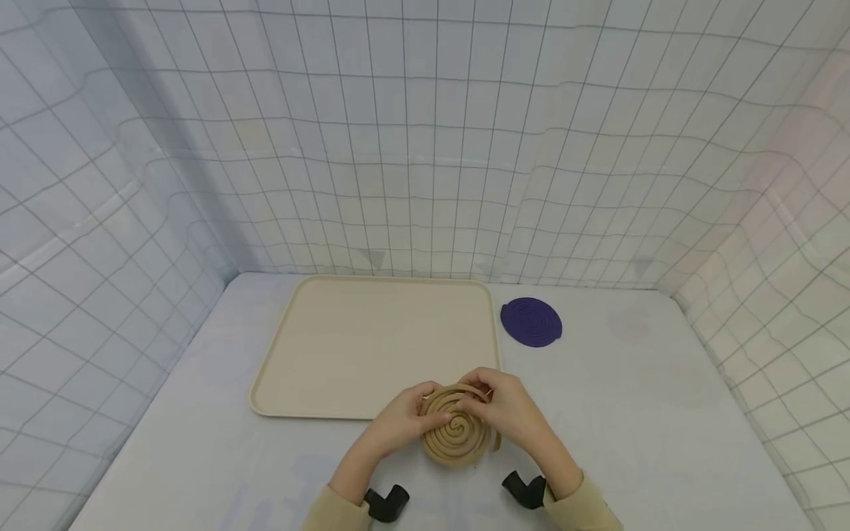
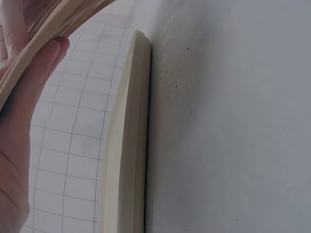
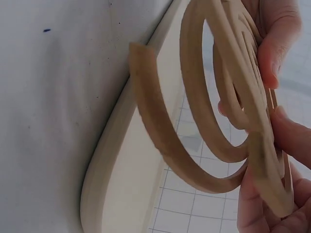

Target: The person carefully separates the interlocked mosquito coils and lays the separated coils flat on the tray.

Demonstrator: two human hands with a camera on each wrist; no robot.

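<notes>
A tan spiral coil (image 1: 454, 448), flat and round with loose windings, is held up between both hands in the head view. The left hand (image 1: 401, 419) pinches its left edge, the thumb lying over the front near the centre. The right hand (image 1: 514, 409) grips the upper right, thumb and fingers on the outer windings. In the right wrist view the coil (image 3: 163, 141) is seen edge-on, several windings sagging apart and a free end hanging. The left wrist view shows just a strip of the coil (image 2: 41, 41) against the left hand (image 2: 19, 141).
Behind the hands lies a cream tray (image 1: 392, 339) with a raised rim. A purple spiral disc (image 1: 531, 322) lies right of it on the white table (image 1: 631, 413). White sheets with a grid pattern (image 1: 432, 147) enclose the back and sides. Black devices (image 1: 388, 504) sit at both wrists.
</notes>
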